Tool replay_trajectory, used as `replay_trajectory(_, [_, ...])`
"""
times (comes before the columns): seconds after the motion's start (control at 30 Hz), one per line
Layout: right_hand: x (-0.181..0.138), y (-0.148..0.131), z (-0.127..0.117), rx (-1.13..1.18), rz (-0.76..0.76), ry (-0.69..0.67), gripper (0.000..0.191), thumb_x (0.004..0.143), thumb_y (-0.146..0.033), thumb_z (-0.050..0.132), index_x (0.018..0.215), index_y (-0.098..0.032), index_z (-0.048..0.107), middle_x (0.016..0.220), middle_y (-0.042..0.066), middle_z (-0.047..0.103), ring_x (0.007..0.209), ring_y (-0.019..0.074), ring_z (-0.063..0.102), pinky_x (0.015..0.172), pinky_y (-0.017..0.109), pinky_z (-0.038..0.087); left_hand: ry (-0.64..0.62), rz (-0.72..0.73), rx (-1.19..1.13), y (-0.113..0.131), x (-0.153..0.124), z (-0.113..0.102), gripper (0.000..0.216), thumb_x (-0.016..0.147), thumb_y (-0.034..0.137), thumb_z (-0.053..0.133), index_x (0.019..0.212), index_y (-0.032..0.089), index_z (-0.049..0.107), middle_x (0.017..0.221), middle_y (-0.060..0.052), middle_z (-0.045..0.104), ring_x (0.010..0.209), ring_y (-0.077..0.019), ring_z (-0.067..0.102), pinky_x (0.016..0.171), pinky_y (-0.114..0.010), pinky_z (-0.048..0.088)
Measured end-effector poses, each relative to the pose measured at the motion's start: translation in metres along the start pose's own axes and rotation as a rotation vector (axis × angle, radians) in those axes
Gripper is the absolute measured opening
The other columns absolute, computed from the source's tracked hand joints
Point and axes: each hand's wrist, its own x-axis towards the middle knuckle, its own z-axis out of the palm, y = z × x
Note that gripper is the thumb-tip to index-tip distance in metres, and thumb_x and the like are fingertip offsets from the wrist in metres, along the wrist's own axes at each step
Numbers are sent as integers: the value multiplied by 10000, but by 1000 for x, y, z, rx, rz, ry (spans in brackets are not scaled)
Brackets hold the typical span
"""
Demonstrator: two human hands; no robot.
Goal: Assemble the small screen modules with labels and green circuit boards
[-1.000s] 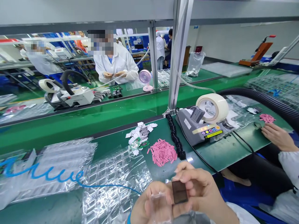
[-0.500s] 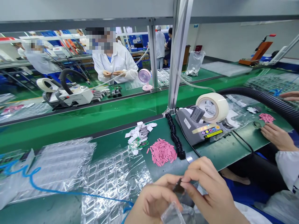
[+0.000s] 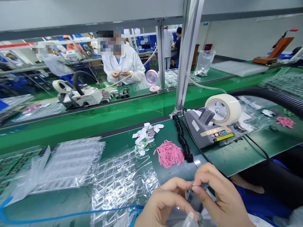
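Note:
My left hand (image 3: 167, 200) and my right hand (image 3: 219, 197) meet low in the view, just beyond the bench edge. Their fingertips pinch a small dark flat part (image 3: 190, 191) from both sides; its kind does not show. Below it, a clear plastic piece (image 3: 190, 220) sits against the fingers of my left hand, partly cut off by the frame. A blue cord (image 3: 71, 217) runs to my left wrist. Nearest to the hands lie a pile of pink strips (image 3: 169, 154), a clear blister tray (image 3: 113, 189) and a row of black parts (image 3: 181, 138).
A grey tape dispenser (image 3: 210, 129) carries a large tape roll (image 3: 233, 110). White cards with green boards (image 3: 146, 135) lie behind the pink strips. Stacked trays (image 3: 73, 160) stand left. A metal post (image 3: 188, 56) rises mid-bench; a co-worker (image 3: 123, 64) sits opposite.
The view has swung left, so things appear further right. The dark part has turned between my fingertips, both hands still on it. The neighbouring co-worker's hand at right has left the view.

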Motion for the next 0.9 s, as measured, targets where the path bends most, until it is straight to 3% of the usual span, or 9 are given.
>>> replay_trajectory(0.27, [-14,8,5,-75,-20,-3,149,921,-208,429,775,-202,457,700,-6,501,657,139,490,602,277,384,8,-16,37,-10,0,-6,279,656,414,712,918,318,724,1112,-88,528,1028,-278,519,914,-423,379])
replay_trajectory(0.47, [-21,11,10,-76,10,-19,139,916,-186,399,780,-204,425,725,-5,473,672,143,467,619,290,370,16,-65,-18,-4,1,-1,336,604,482,724,862,268,744,1096,-93,520,1038,-289,506,948,-435,345])
replay_trajectory(0.6, [-24,-2,2,-12,73,-125,202,952,-267,348,764,-214,400,748,-4,457,713,152,470,656,291,394,147,-106,-256,-5,1,4,310,602,463,739,797,222,744,1083,-85,555,1071,-273,499,985,-406,327])
replay_trajectory(0.7, [-33,-6,-2,205,205,-296,260,961,-380,322,760,-228,384,754,-11,445,722,147,491,653,261,433,270,-81,-489,-9,0,0,303,657,454,697,772,175,729,1114,-86,587,1114,-260,494,1031,-387,310])
replay_trajectory(0.8, [-49,16,18,334,307,-426,300,954,-400,317,718,-223,375,717,-14,439,647,136,479,589,242,439,313,-26,-722,-10,-2,-7,286,714,434,646,797,170,718,1114,-75,639,1113,-237,524,1066,-406,293])
replay_trajectory(0.9, [-64,51,49,140,289,-354,254,911,-270,387,668,-205,425,675,7,465,647,163,468,582,277,412,277,-30,-889,-7,-3,-9,303,734,436,622,842,167,711,1143,-71,647,1125,-224,532,1059,-405,321])
